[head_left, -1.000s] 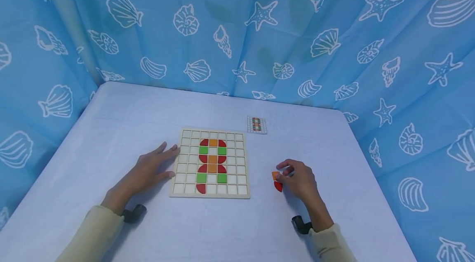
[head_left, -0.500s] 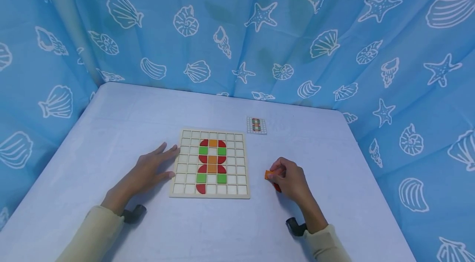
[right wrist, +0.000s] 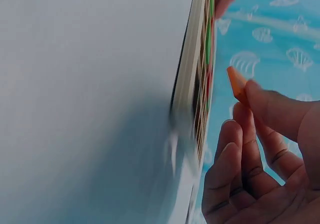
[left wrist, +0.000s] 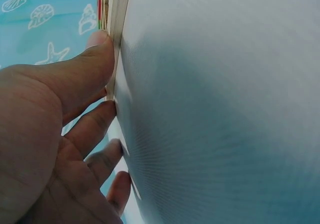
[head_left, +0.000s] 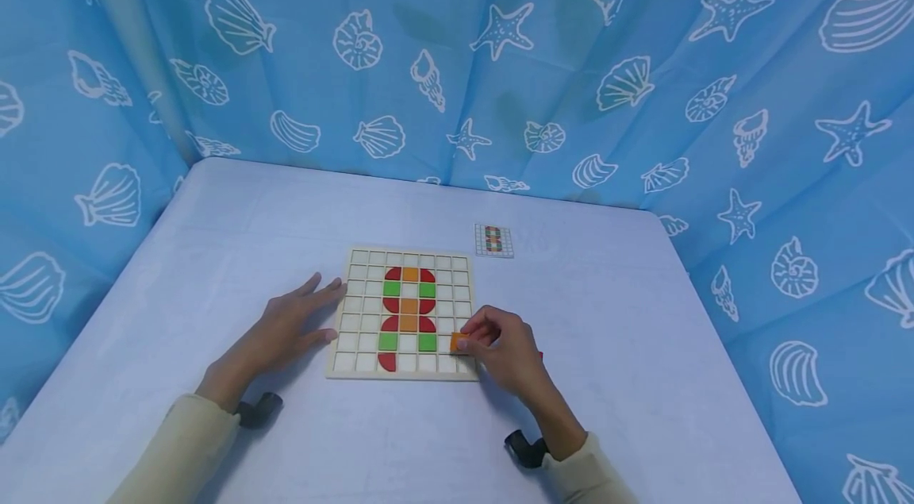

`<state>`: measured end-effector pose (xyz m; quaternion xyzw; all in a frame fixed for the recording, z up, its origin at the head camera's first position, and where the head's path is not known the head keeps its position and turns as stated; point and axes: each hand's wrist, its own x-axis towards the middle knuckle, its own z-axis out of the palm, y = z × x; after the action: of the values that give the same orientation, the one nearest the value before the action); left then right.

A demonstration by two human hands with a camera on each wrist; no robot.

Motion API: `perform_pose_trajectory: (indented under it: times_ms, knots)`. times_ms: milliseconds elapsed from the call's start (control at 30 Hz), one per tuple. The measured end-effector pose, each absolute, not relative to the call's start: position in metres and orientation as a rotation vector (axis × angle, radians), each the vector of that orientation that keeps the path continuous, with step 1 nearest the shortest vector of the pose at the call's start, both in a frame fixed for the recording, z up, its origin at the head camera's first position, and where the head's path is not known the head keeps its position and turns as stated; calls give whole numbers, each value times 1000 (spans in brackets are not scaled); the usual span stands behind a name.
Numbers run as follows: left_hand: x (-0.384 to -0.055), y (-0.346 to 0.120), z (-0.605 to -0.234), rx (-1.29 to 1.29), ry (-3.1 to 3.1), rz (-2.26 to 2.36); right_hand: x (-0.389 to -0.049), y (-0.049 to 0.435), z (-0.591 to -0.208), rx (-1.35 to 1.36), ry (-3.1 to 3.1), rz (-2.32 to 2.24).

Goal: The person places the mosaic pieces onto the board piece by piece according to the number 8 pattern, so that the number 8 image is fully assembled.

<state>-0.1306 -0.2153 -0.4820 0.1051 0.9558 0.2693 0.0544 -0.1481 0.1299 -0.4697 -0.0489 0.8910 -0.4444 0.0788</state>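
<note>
A square wooden grid board [head_left: 407, 377] lies on the white-covered table, with red quarter-round, green square and orange square tiles set in its cells. My right hand [head_left: 505, 349] pinches an orange square tile [head_left: 456, 342] between thumb and fingers over the board's right side. In the right wrist view the orange tile [right wrist: 237, 85] is held up off the board. My left hand [head_left: 293, 325] lies at the board's left edge with spread fingers. The left wrist view has its thumb [left wrist: 90, 66] against the wooden edge [left wrist: 119, 19].
Behind the board's right corner lies a small card [head_left: 494, 240] printed with a coloured grid pattern. A red piece [head_left: 540, 356] peeks out beside my right hand, mostly hidden by it. A blue curtain [head_left: 457, 51] with white shells hangs round the table.
My right hand has picked up the orange tile from the table and carried it left to the board. The red piece stayed behind. My left hand has not moved.
</note>
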Motion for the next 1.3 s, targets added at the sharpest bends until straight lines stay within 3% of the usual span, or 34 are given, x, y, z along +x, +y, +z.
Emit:
perform_pose_trajectory:
  times_ms: [733,1033,1300]
  knots:
    - [-132,-215,-484,352,2924,826,-133,66,-471,-407,2738,-1020]
    - [-131,-215,-482,343,2922,824,-135,69,-473,-432,2702,-1025]
    - [-130,-215,-481,366,2930,828,-139,102,-468,-263,2751,-1134]
